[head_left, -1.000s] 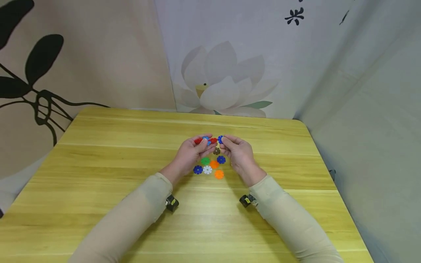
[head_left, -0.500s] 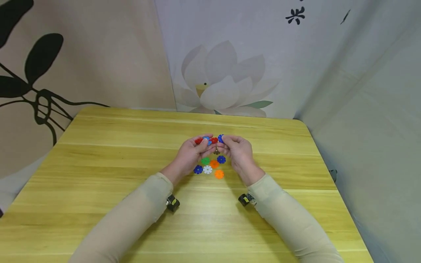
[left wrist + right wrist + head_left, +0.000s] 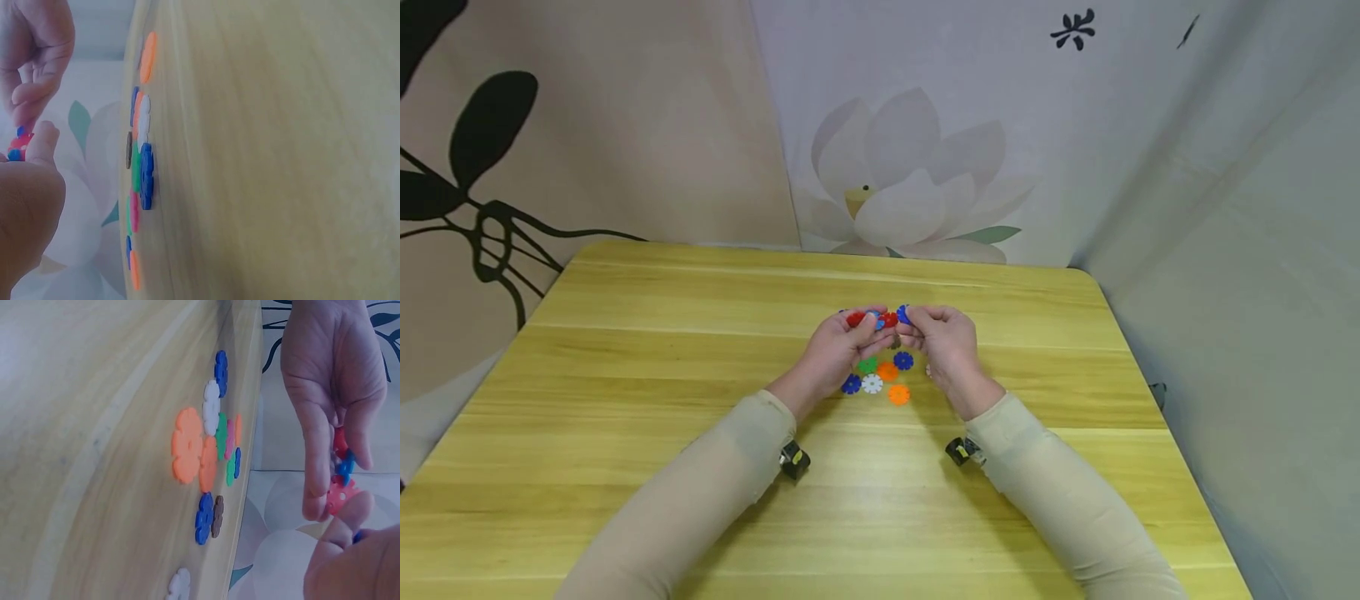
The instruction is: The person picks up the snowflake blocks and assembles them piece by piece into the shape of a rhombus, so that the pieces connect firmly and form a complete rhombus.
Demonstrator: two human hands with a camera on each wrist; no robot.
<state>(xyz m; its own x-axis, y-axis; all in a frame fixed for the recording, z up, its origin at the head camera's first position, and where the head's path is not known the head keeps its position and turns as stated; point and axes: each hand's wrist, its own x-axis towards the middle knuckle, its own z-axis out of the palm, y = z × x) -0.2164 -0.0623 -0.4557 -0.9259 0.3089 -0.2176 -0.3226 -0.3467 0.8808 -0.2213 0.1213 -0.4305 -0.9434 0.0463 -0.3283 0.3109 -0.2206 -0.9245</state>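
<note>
My left hand (image 3: 827, 354) holds a joined piece of flower-shaped plastic discs between thumb and fingers. In it a light blue disc (image 3: 345, 465) sits between a red disc (image 3: 340, 496) and another red part closer to the palm. My right hand (image 3: 951, 350) pinches a dark blue disc (image 3: 903, 315) by thumb and fingers, right up against the red disc's edge. Whether the two discs are slotted together cannot be told. Both hands are raised over the far middle of the table, fingertips close together. Fingers cover much of the joined piece.
Beneath the hands, several loose discs lie flat on the wooden table (image 3: 880, 517), including an orange disc (image 3: 898, 394), a white disc (image 3: 872, 383), a dark blue disc (image 3: 851, 384), a green disc (image 3: 867, 365) and a brown disc (image 3: 217, 516). A printed curtain (image 3: 700, 125) hangs behind.
The red disc in my left hand and the dark blue disc in my right have come slightly closer together. The loose discs lie unmoved; the head view has tilted a little.
</note>
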